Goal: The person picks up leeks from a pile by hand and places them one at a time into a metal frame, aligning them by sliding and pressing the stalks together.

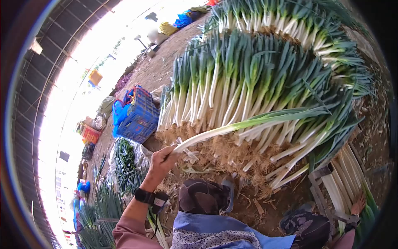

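Near the middle of the scene, the left hand (163,162) has its fingers closed around the white lower end of a single leek (215,132). The leek slants up to the right, its green leaves reaching across the near part of a big pile of leeks (244,83). The pile sits on bare ground (166,58), white stems and brown roots toward the person, green tops pointing away. Beyond it, another row of leeks (286,20) curves round to the right.

At the lower right, the right hand (358,204) lies against long leeks (346,178) set in a frame (321,182); how far its fingers are closed, I cannot tell.

Just left of the pile stands a blue crate (140,118) with blue and red material at its top. More greens (99,211) lie at the near left. A black band (143,195) circles the left wrist.
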Action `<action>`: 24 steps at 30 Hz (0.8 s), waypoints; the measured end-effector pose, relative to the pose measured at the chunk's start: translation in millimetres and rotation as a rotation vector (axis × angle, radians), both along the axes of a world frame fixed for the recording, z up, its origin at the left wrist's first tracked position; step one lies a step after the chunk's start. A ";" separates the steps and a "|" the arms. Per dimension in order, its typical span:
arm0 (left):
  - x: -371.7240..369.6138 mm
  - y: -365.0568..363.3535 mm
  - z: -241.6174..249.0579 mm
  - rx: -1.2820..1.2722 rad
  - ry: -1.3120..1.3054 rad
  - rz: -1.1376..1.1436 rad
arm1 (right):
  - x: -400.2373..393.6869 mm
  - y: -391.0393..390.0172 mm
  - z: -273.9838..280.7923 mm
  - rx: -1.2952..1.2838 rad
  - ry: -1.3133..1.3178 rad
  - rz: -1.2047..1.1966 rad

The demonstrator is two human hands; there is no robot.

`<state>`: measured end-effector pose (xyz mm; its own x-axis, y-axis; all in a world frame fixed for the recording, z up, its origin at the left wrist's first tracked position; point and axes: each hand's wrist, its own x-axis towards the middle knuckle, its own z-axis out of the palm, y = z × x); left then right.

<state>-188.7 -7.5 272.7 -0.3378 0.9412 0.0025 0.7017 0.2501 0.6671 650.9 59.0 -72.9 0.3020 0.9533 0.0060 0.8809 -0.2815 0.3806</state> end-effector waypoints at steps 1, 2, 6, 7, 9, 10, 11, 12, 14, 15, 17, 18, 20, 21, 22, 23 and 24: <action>-6.4 -11.6 5.6 0.038 -0.091 0.108 | 4.4 -1.3 1.2 -0.011 0.014 0.034; -12.5 -20.2 9.2 0.048 -0.090 0.115 | 9.4 -3.9 -2.1 -0.024 0.025 0.064; -31.0 -38.0 13.2 0.280 -0.258 0.241 | 93.8 -0.6 -97.3 0.270 -0.344 0.265; -34.7 -36.8 13.6 0.333 -0.283 0.236 | 86.8 1.2 -93.2 0.276 -0.342 0.262; -37.9 -33.4 12.9 0.377 -0.304 0.232 | 67.9 -8.4 -73.2 0.336 -0.539 0.352; -38.5 -30.8 12.3 0.413 -0.365 0.274 | 65.8 -8.9 -65.7 0.223 -0.441 0.317; -40.3 -28.5 13.2 0.447 -0.420 0.316 | 61.3 -8.6 -59.5 0.099 -0.277 0.249; -44.3 -24.3 12.3 0.449 -0.484 0.363 | 54.7 -7.9 -51.2 0.019 -0.167 0.184; -61.6 -3.1 16.2 0.440 -0.449 0.429 | 48.4 -9.9 -36.9 -0.046 -0.075 0.124; -75.3 11.4 18.6 0.440 -0.423 0.499 | 47.9 -8.8 -31.5 -0.064 -0.052 0.111; -142.2 44.2 23.3 0.363 -0.137 0.504 | 42.3 -6.9 -24.1 -0.086 -0.021 0.094; -185.2 57.8 16.9 0.460 0.060 0.567 | 39.8 -7.5 -19.4 -0.101 -0.004 0.080; -271.9 77.7 9.1 0.500 0.553 0.774 | 37.9 -9.3 -11.3 -0.121 0.041 0.040; -296.0 83.5 5.1 0.424 0.850 0.918 | 36.2 -8.5 -10.1 -0.124 0.049 0.028; -217.4 100.8 18.1 0.462 0.950 1.093 | 40.0 -12.2 -9.9 -0.131 0.040 0.013; -205.8 116.9 -0.2 0.455 0.942 1.074 | 37.9 -16.3 -13.3 -0.092 -0.009 0.045; -202.0 133.9 -19.3 0.531 0.907 1.036 | 32.9 -16.1 -18.1 -0.051 -0.057 0.075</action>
